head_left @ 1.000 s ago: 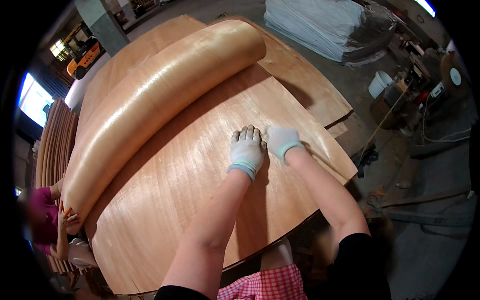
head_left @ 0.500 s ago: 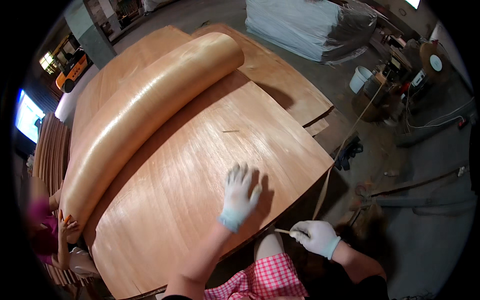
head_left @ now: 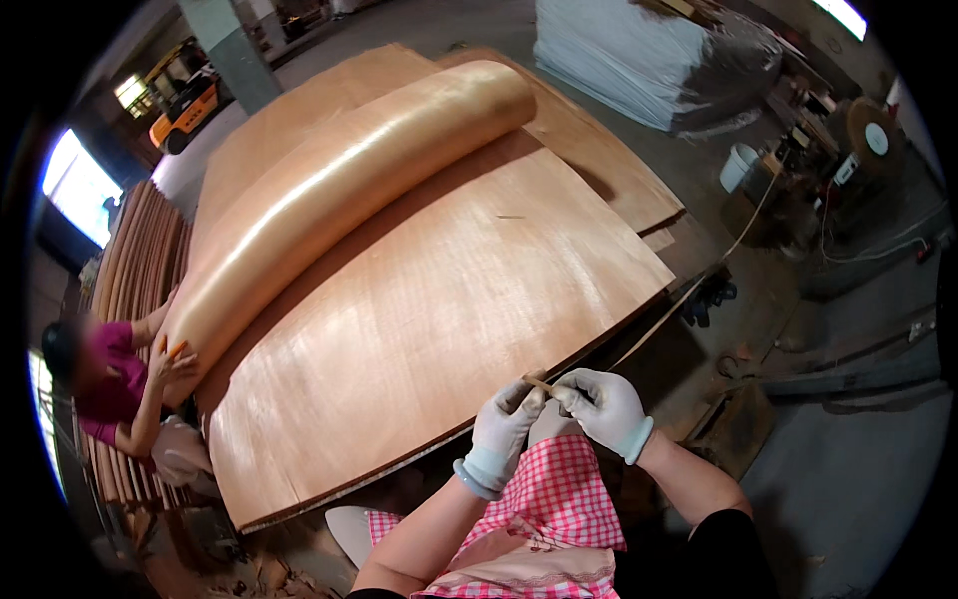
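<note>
Here are both gloved hands, drawn in close together just off the near edge of the wide wood sheet [head_left: 419, 309], above the pink checked cloth [head_left: 574, 489] at the person's lap. Between them sits a short, narrow tan strip [head_left: 540, 384]: the left hand [head_left: 502, 436] has thumb and forefinger clamped on one end, the right hand [head_left: 607, 409] pinches the other, remaining fingers curled in. It looks feather-light and thin, probably bendy, easy to crease or tear, so the ends are the place to take it, fingertips only; the gloves may dull the feel a little. Up beyond the right hand runs a long pale band [head_left: 738, 240] toward the clutter of machinery; whether it joins the strip, I can't tell. Out on the sheet lies a small dark sliver [head_left: 511, 217], flat and alone. Behind it, the great curled sheet [head_left: 349, 190] arches across, smooth and glossy, springy by its bend and likely awkward for one person; its edges look the safest hold. Over at left, a co-worker's hand [head_left: 175, 364] rests against its near end, an orange item [head_left: 179, 348] between the fingers.
</note>
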`<state>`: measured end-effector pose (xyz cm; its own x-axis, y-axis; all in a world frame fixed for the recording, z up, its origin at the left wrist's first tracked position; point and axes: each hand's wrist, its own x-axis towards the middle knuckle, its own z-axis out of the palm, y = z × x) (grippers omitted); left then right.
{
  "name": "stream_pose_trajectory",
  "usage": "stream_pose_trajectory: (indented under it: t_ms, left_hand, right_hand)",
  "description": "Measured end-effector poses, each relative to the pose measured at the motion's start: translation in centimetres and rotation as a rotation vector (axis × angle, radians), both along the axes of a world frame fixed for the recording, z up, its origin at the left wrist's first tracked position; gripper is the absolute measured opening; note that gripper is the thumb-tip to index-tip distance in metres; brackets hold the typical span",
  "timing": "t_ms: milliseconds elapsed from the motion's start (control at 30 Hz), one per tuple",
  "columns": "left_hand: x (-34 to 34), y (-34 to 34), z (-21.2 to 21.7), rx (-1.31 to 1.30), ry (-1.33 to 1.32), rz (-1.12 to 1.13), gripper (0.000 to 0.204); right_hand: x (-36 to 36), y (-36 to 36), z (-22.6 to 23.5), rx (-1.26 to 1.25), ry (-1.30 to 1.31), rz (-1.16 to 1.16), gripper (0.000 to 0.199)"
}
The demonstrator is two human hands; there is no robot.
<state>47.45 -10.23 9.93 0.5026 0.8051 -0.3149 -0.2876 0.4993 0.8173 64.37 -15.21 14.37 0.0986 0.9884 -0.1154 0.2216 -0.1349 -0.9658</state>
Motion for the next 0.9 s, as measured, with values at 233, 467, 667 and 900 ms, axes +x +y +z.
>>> stream_pose_trajectory:
  t_ms: [233, 467, 667, 900]
  left_hand:
    - [-4.3, -1.3, 0.5, 0.005, -0.016, 0.306, 0.022]
    - [-10.8, -4.6, -2.6, 0.042, 0.038, 0.425, 0.007]
    - [-18.1, -7.5, -4.9, 0.009, -0.088, 0.677, 0.01]
    - [-31.7, -9.3, -5.8, 0.021, 0.073, 1.191, 0.01]
  right_hand:
    - [-4.7, -0.1, 0.3, 0.016, -0.199, 0.13, 0.027]
    - [-11.1, -0.2, -1.1, 0.063, -0.364, 0.249, 0.017]
    - [-18.1, 0.0, -1.4, -0.024, -0.248, 0.397, 0.021]
    - [-17.0, 3.6, -4.2, -0.133, -0.521, 0.627, 0.023]
